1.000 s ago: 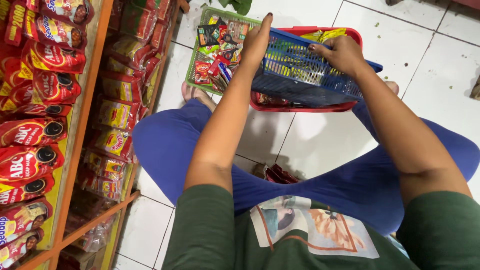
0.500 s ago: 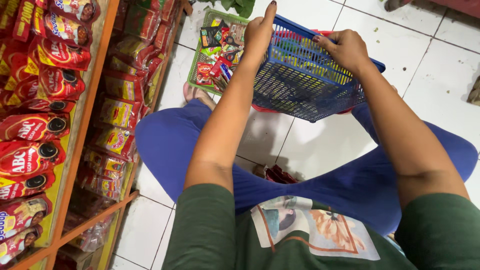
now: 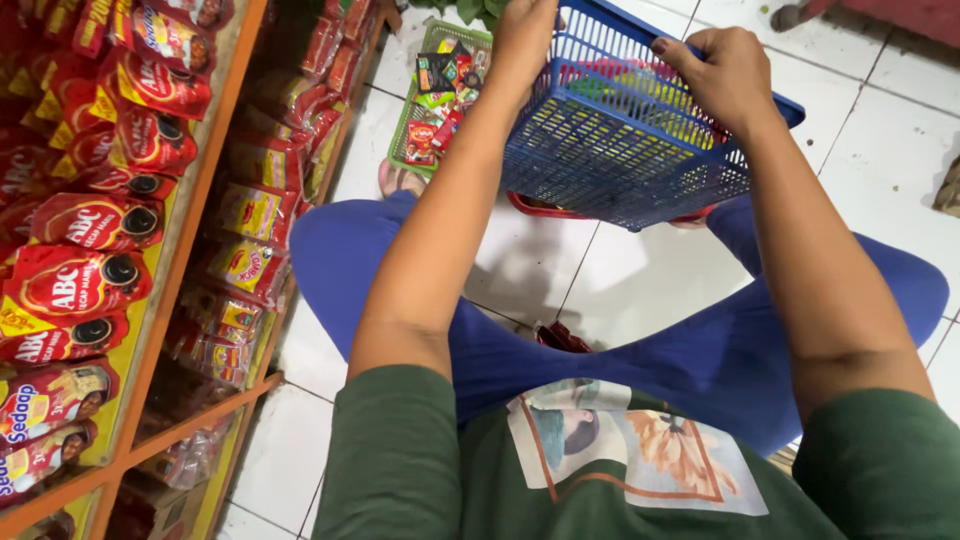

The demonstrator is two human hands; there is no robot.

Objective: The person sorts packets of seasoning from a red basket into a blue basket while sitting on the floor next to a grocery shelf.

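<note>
Person sat cross-legged on white tile floor (image 3: pixel 560 270), blue trousers, green shirt w/ print.

Both hands were on a blue plastic mesh basket (image 3: pixel 620 150), held up off the floor and tilted, its bottom facing the camera. Left hand (image 3: pixel 525 40) gripped the basket's left far rim, fingers wrapped over the edge; fingertips ran out of frame at top. Right hand (image 3: pixel 720 75) gripped the right rim, fingers curled tight over it, thumb visible on the near side. Both closed on the basket, no gap.

A red basket (image 3: pixel 560 208) sat on the floor directly under/behind the blue one, only its rim showing at the near-left and right. Yellow and red stuff showed through the blue mesh; couldn't tell which basket it was in.

Green basket (image 3: pixel 405 130) was on the floor far left, just beside the blue one, full of small mixed sachets. Bare toes (image 3: pixel 400 180) poked out at its near edge.

Left side: orange-framed shelf (image 3: pixel 190 210) stocked w/ rows of red sauce pouches (image 3: pixel 90 220), upper and lower tiers. Leafy greens at far top edge, mostly cut off.
</note>
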